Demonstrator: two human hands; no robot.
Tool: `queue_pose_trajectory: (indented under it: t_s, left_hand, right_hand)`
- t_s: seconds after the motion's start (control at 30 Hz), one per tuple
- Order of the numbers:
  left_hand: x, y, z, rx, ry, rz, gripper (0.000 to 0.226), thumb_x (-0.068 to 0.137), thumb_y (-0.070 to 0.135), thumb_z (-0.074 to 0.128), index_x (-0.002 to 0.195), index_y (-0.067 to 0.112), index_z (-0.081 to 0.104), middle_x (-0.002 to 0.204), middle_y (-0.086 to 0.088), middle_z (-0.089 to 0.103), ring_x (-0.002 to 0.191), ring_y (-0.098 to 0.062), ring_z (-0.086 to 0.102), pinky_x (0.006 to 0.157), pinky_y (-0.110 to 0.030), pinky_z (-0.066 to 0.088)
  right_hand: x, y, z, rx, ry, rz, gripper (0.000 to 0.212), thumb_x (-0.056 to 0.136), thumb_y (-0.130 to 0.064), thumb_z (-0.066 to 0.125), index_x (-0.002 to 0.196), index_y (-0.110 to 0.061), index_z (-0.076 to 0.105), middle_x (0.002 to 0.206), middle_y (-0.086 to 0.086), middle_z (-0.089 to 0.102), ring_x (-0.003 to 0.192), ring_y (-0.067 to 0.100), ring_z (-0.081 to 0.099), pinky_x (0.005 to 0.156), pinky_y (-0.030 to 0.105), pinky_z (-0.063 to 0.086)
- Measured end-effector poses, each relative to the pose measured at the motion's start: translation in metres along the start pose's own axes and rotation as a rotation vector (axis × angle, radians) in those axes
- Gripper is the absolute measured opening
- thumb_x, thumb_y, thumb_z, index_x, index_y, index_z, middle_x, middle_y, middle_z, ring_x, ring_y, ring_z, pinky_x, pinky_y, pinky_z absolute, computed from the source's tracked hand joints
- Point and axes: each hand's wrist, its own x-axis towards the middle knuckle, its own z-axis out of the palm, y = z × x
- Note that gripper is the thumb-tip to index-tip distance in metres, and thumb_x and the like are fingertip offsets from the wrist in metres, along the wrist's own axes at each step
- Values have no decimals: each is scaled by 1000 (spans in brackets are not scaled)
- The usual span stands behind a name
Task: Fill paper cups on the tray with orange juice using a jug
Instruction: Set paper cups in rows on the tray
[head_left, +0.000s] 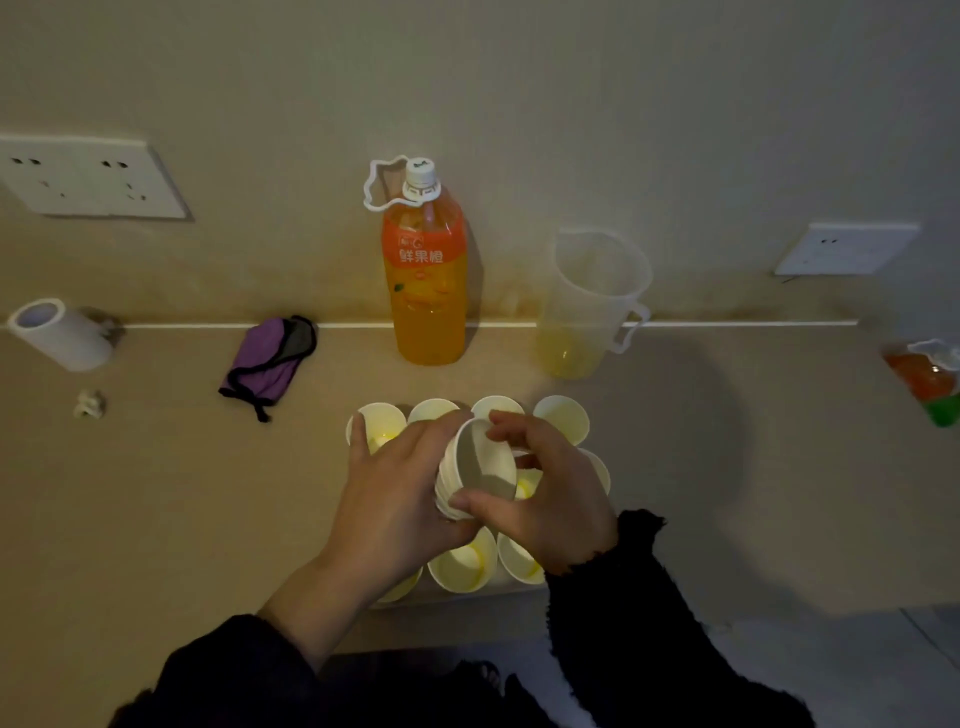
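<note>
My left hand (387, 499) grips a stack of nested white paper cups (475, 467), tilted with the mouth toward me. My right hand (550, 493) pinches the rim of the top cup between thumb and fingers. Below and around the hands, several paper cups (462, 566) stand in rows, some with a little yellow juice in the bottom; the tray beneath them is mostly hidden. A clear plastic jug (592, 306) with a little orange juice at its bottom stands behind the cups to the right. A capped orange juice bottle (428, 275) stands behind the cups.
A purple pouch (270, 364) lies left of the bottle. A white tape roll (60, 332) and a small white clip (89, 404) sit at the far left. An orange and green packet (930, 379) is at the right edge. Wall sockets (88, 176) are behind.
</note>
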Motion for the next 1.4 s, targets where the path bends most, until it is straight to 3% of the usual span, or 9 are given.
queue_pose_trajectory:
  t_s: [0.17,0.27,0.4,0.53,0.67,0.77,0.9,1.2,1.4]
  left_hand:
    - [-1,-2,-3,82,-22,6,83,56,54,61,132,38,35,122,16,57,118,-14,54,111,-61,7]
    - [-1,0,-5,84,-4,-9,79,57,56,58,129,39,31,120,13,59,115,-17,57,110,-61,7]
    - [1,-7,-6,104,14,-52,79,58,62,60,127,39,30,119,9,60,112,-21,59,107,-66,11]
    - [8,-16,-10,160,26,-91,81,59,68,52,130,34,35,121,5,61,113,-24,58,104,-68,17]
    - [18,-12,-13,142,59,-125,87,63,50,79,135,26,37,128,0,57,120,-29,52,109,-63,9]
    - [24,-7,-13,93,103,-141,87,63,45,82,135,23,38,129,-1,56,123,-30,48,110,-60,8]
    - [25,-1,-11,22,157,-152,84,64,40,83,133,21,40,130,0,54,124,-31,46,111,-59,7]
    - [22,4,-9,-12,176,-152,84,59,53,68,131,18,43,128,0,53,119,-29,47,110,-64,14]
    - [24,1,-9,3,180,-166,85,62,45,83,132,17,43,129,-1,53,119,-30,49,112,-62,11]
  right_hand:
    - [2,0,3,-77,-1,-67,63,52,-54,64,102,-16,58,104,-4,64,93,14,62,80,33,53]
    - [3,1,3,-53,25,-66,60,53,-51,63,100,-14,56,101,-2,62,90,12,60,76,29,52]
    - [6,-4,-19,92,47,40,50,53,-41,70,98,-28,52,105,-5,60,94,8,59,78,21,50]
    - [11,6,-54,191,149,170,47,57,-37,77,95,-34,49,102,-8,61,89,8,62,77,32,56]
    - [8,37,-81,-61,211,253,55,65,-26,81,110,-22,49,109,-1,57,97,17,58,83,40,53]
    - [-5,65,-89,-246,173,312,69,65,-25,81,124,-11,48,121,7,51,106,23,55,86,35,47]
    - [-29,93,-81,-409,49,393,74,67,-29,81,130,-13,45,129,6,46,111,24,53,84,27,40]
    - [-43,112,-72,-437,35,388,71,66,-25,80,127,-12,47,128,5,44,104,26,55,74,23,36]
    - [-40,106,-83,-489,-15,382,70,67,-29,79,127,-14,45,128,2,43,104,25,55,75,26,40]
